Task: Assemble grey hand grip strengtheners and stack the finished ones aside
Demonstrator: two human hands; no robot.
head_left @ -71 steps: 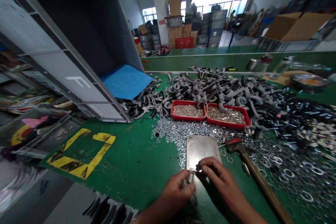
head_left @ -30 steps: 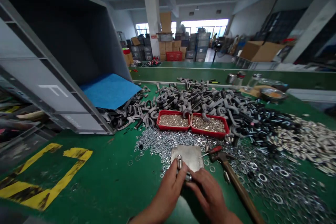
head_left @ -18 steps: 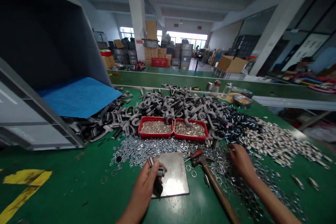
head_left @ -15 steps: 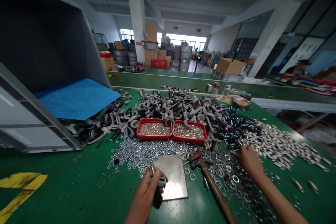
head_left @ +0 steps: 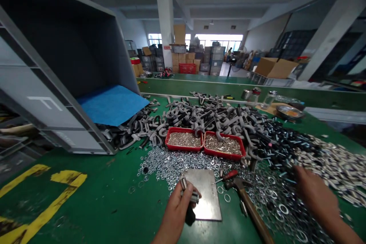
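Observation:
My left hand (head_left: 176, 209) is shut on a threaded steel bolt fitting (head_left: 188, 192), which has a dark part (head_left: 190, 218) hanging below the fist. That hand sits at the edge of a bare steel plate (head_left: 204, 194). My right hand (head_left: 313, 194), blurred, hovers at the right over a heap of black-and-silver bolts (head_left: 286, 145) and loose steel washers (head_left: 274, 202). Whether its fingers hold anything is hidden. Between the hands lie a wooden-handled hammer (head_left: 251, 206) and a small red-handled screwdriver (head_left: 230, 175).
Two red trays of small metal parts (head_left: 183, 139) stand beyond the plate, backed by a heap of grey shackles (head_left: 211, 116). A tipped grey plastic crate (head_left: 57, 65) with a blue sheet (head_left: 111, 105) looms at the left. Yellow tape (head_left: 68, 177) marks the green bench.
My right hand has moved away from the left hand and out to the right over the bolts and washers. The left hand keeps the bolt fitting. The view has swung about the bench.

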